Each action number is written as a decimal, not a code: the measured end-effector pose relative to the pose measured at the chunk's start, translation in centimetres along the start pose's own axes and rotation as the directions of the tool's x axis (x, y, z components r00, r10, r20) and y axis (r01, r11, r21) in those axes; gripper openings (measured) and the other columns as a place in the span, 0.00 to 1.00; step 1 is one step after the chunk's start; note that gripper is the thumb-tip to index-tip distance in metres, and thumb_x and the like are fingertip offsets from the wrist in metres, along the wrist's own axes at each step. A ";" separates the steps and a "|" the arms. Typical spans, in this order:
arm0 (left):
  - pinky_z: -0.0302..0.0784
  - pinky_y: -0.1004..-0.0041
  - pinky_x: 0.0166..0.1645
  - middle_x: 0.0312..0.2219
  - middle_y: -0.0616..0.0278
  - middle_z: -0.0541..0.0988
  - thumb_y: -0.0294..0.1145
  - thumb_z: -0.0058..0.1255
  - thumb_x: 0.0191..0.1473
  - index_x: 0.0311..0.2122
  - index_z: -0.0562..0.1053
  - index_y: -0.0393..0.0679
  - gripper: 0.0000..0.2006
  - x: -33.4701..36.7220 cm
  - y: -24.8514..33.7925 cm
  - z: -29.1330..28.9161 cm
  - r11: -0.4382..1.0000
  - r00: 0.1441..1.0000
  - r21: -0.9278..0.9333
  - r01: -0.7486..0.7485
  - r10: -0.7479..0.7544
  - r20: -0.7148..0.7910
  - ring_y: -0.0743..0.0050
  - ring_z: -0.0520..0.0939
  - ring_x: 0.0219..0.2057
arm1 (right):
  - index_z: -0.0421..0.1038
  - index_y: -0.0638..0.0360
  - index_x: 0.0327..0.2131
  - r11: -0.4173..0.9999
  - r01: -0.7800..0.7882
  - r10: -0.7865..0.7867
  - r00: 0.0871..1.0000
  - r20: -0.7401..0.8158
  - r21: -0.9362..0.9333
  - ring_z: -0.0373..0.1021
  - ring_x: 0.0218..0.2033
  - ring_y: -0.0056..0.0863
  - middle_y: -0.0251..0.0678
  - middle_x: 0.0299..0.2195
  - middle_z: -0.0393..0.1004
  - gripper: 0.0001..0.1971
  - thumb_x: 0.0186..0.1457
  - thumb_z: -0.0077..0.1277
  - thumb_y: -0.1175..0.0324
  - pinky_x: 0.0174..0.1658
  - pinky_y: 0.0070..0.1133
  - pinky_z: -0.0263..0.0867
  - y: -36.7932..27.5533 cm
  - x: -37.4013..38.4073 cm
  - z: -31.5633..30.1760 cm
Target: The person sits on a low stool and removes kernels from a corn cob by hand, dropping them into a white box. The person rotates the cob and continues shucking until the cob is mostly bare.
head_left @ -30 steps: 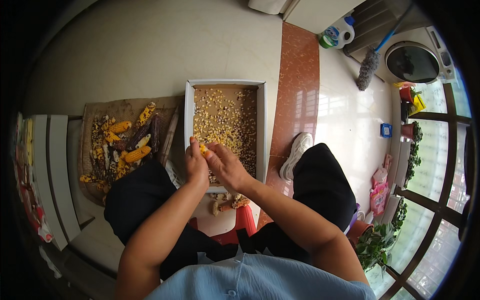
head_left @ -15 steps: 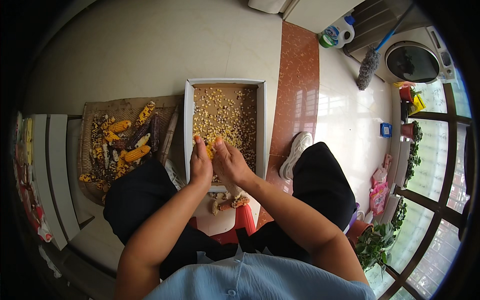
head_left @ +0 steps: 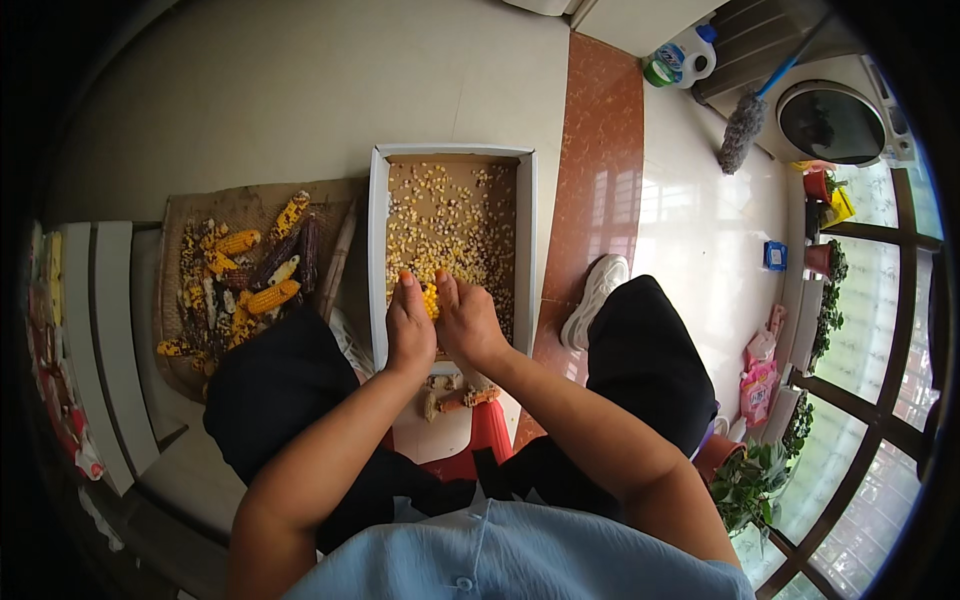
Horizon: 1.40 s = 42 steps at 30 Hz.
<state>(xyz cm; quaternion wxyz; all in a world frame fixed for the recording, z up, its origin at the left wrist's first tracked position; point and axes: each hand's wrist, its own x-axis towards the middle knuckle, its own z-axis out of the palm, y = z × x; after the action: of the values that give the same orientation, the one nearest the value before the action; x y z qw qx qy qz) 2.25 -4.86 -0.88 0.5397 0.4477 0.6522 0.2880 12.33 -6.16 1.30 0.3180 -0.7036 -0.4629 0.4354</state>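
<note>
A yellow corn cob (head_left: 431,300) is gripped between my two hands, over the near half of a shallow white-rimmed cardboard box (head_left: 378,220). My left hand (head_left: 408,325) closes on the cob from the left, thumb pointing away from me. My right hand (head_left: 470,322) wraps it from the right, its thumb likewise forward. Much of the cob is hidden by the fingers. Loose corn kernels (head_left: 455,235), yellow and purplish, lie scattered over the box's brown bottom.
Left of the box, a woven mat (head_left: 180,225) bears several yellow, dark and mottled corn cobs (head_left: 273,297). Stripped cobs (head_left: 467,399) lie by a red object between my legs. My white shoe (head_left: 597,300) stands right of the box. Potted plants (head_left: 750,485) line the window.
Both hands have shifted slightly to the right and turned more upright, knuckles now up. The cob shows between them, and the hands sit a little further apart.
</note>
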 end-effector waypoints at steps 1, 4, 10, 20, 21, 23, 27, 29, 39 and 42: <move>0.66 0.67 0.39 0.28 0.50 0.73 0.53 0.26 0.61 0.36 0.68 0.32 0.29 0.1 -0.3 -0.1 0.999 1.000 0.029 -0.018 0.017 0.002 0.62 0.71 0.32 | 0.66 0.67 0.26 0.996 -0.035 0.033 0.999 0.026 0.080 0.69 0.22 0.50 0.54 0.16 0.68 0.23 0.62 0.34 0.55 0.25 0.36 0.63 0.0 0.0 0.0; 0.66 0.67 0.40 0.31 0.49 0.74 0.53 0.25 0.61 0.38 0.68 0.32 0.29 0.2 -0.3 0.1 1.000 1.000 -0.018 -0.013 0.013 0.009 0.60 0.72 0.34 | 0.66 0.67 0.26 0.887 -0.266 0.194 0.957 0.217 0.378 0.69 0.20 0.43 0.50 0.17 0.69 0.26 0.61 0.33 0.51 0.25 0.31 0.62 0.5 0.4 -0.4; 0.67 0.69 0.45 0.35 0.48 0.75 0.54 0.25 0.61 0.41 0.68 0.31 0.31 0.2 -0.8 0.1 0.986 0.993 -0.126 0.111 -0.106 0.045 0.60 0.74 0.40 | 0.66 0.68 0.26 0.978 -0.027 0.018 0.999 0.049 0.209 0.69 0.23 0.47 0.53 0.19 0.68 0.25 0.62 0.32 0.53 0.28 0.33 0.62 -0.3 -0.7 0.3; 0.67 0.68 0.43 0.34 0.49 0.75 0.54 0.24 0.61 0.42 0.68 0.31 0.30 -0.5 0.7 0.2 0.999 1.000 0.036 -0.018 0.018 0.013 0.60 0.74 0.37 | 0.66 0.68 0.25 0.869 -0.337 0.256 0.933 0.254 0.362 0.65 0.21 0.37 0.48 0.18 0.67 0.25 0.63 0.31 0.54 0.28 0.32 0.61 0.9 0.8 0.0; 0.67 0.68 0.44 0.34 0.49 0.75 0.53 0.24 0.61 0.42 0.68 0.31 0.30 -0.4 0.5 0.2 1.000 1.000 -0.011 0.011 -0.011 0.029 0.60 0.74 0.38 | 0.66 0.68 0.26 0.902 -0.269 0.200 0.953 0.226 0.338 0.65 0.21 0.39 0.48 0.18 0.67 0.24 0.62 0.32 0.54 0.28 0.32 0.61 1.0 0.8 0.2; 0.67 0.68 0.44 0.35 0.48 0.75 0.53 0.24 0.62 0.43 0.68 0.32 0.30 0.0 -0.5 0.2 0.992 0.996 -0.103 0.072 -0.065 0.067 0.59 0.74 0.38 | 0.66 0.68 0.27 0.950 -0.130 0.081 0.981 0.176 0.283 0.66 0.21 0.42 0.49 0.18 0.67 0.24 0.62 0.32 0.54 0.29 0.33 0.61 1.1 0.5 0.7; 0.66 0.68 0.47 0.38 0.47 0.74 0.53 0.24 0.62 0.44 0.67 0.32 0.30 0.2 -1.5 0.2 0.984 0.995 -0.150 0.093 -0.098 -0.023 0.58 0.73 0.42 | 0.65 0.64 0.32 0.978 -0.080 0.051 0.988 0.149 0.193 0.57 0.25 0.18 0.31 0.22 0.63 0.22 0.63 0.33 0.52 0.28 0.20 0.58 0.9 -0.4 1.0; 0.65 0.68 0.48 0.40 0.46 0.73 0.52 0.24 0.62 0.45 0.67 0.31 0.30 -0.1 -0.6 0.5 0.994 0.989 -0.088 0.061 -0.071 -0.126 0.58 0.73 0.43 | 0.65 0.63 0.32 0.977 -0.093 0.063 0.985 0.159 0.191 0.58 0.25 0.18 0.30 0.23 0.63 0.21 0.63 0.33 0.52 0.29 0.19 0.58 0.9 -0.4 1.0; 0.62 0.72 0.53 0.46 0.45 0.70 0.52 0.25 0.62 0.51 0.63 0.30 0.31 0.0 0.2 -0.3 0.994 0.994 -0.080 0.080 -0.075 0.074 0.59 0.70 0.50 | 0.65 0.67 0.32 0.931 -0.128 0.062 0.978 0.197 0.342 0.67 0.30 0.45 0.52 0.26 0.68 0.21 0.62 0.34 0.54 0.35 0.31 0.61 1.2 0.4 0.9; 0.61 0.73 0.54 0.48 0.47 0.69 0.52 0.25 0.62 0.52 0.62 0.30 0.31 0.3 -0.5 -0.4 0.972 0.983 -0.154 0.179 -0.172 0.058 0.61 0.69 0.51 | 0.64 0.66 0.32 0.961 -0.134 0.085 0.975 0.206 0.241 0.66 0.29 0.40 0.50 0.25 0.67 0.20 0.62 0.34 0.55 0.34 0.30 0.61 0.6 -0.2 0.7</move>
<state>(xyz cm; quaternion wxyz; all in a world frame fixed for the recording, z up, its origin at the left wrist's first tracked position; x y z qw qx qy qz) 1.77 -4.79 -1.31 0.6113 0.3499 0.6522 0.2802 11.85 -6.52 0.58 0.3340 -0.6362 -0.3925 0.5742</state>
